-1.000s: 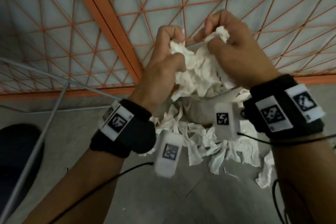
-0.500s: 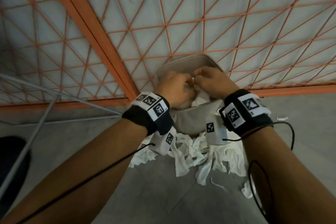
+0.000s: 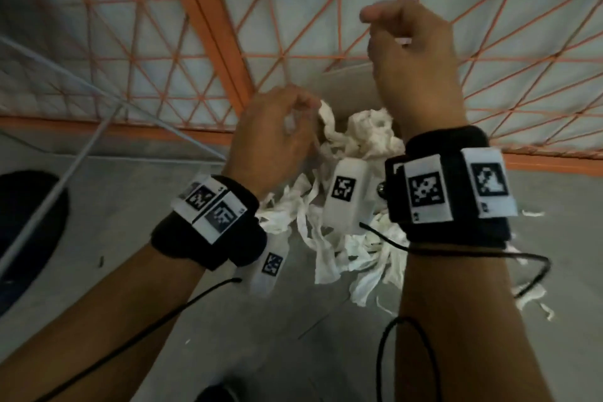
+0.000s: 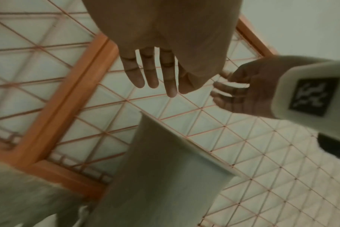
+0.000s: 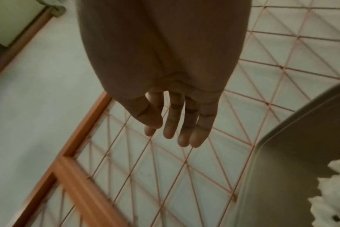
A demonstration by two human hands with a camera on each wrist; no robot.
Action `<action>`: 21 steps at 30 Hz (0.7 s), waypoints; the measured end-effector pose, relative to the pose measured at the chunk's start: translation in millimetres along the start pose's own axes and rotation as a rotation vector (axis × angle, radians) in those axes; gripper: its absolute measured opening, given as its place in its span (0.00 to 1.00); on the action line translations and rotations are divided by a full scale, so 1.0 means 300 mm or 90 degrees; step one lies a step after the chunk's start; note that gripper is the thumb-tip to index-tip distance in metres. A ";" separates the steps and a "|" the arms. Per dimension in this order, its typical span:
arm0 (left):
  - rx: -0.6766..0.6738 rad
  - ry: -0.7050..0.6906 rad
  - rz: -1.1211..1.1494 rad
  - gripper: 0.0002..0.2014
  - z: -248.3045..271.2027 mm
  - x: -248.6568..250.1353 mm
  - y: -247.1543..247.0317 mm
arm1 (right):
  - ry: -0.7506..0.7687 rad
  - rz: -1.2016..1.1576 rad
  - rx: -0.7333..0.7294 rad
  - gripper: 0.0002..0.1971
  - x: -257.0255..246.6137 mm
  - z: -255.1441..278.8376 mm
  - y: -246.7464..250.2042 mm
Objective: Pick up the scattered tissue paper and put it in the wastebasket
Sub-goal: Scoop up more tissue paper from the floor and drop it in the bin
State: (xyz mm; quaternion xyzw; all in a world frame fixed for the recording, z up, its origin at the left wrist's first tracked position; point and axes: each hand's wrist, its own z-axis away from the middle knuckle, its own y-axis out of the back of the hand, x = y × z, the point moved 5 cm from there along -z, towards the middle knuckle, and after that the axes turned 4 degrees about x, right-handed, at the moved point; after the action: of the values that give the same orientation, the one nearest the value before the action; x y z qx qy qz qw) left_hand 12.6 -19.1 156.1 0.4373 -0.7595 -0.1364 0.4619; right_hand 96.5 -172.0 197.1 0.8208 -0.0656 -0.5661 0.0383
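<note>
I hold my left hand (image 3: 274, 137) and right hand (image 3: 414, 52) empty, fingers relaxed, above the grey plastic wastebasket (image 5: 293, 153) holding crumpled white tissue paper (image 3: 368, 134).

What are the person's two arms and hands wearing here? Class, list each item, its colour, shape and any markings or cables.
Both forearms are bare, with no sleeves. Each wrist has a thick black band carrying white rectangular tags printed with black square-code markers. A white box-shaped camera unit with its own black marker hangs under each wrist, and a thin black cable trails from it. The left hand and right hand wear no gloves.
</note>
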 end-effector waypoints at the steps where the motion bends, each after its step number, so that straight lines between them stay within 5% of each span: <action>1: -0.003 0.005 0.006 0.09 0.023 -0.041 0.014 | 0.010 -0.012 -0.020 0.15 -0.011 0.013 -0.027; 7: -0.063 0.196 -0.044 0.09 0.203 -0.400 0.037 | -0.049 0.018 -0.202 0.13 0.092 0.183 -0.264; 10: -0.162 0.299 -0.135 0.12 0.321 -0.567 0.000 | -0.048 0.166 -0.235 0.14 0.170 0.256 -0.342; 18: -0.329 0.292 -0.248 0.31 0.485 -0.813 -0.124 | 0.036 0.208 -0.342 0.17 0.220 0.343 -0.544; 21: -0.390 0.248 -0.291 0.21 0.497 -0.851 -0.158 | -0.042 0.346 -0.469 0.17 0.404 0.442 -0.609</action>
State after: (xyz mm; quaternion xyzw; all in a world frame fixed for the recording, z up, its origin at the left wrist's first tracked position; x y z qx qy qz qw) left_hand -35.7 125.8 -101.3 0.4546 -0.4658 -0.3697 0.6631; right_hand 26.8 -8.1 12.8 0.6871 -0.0743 -0.5469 0.4725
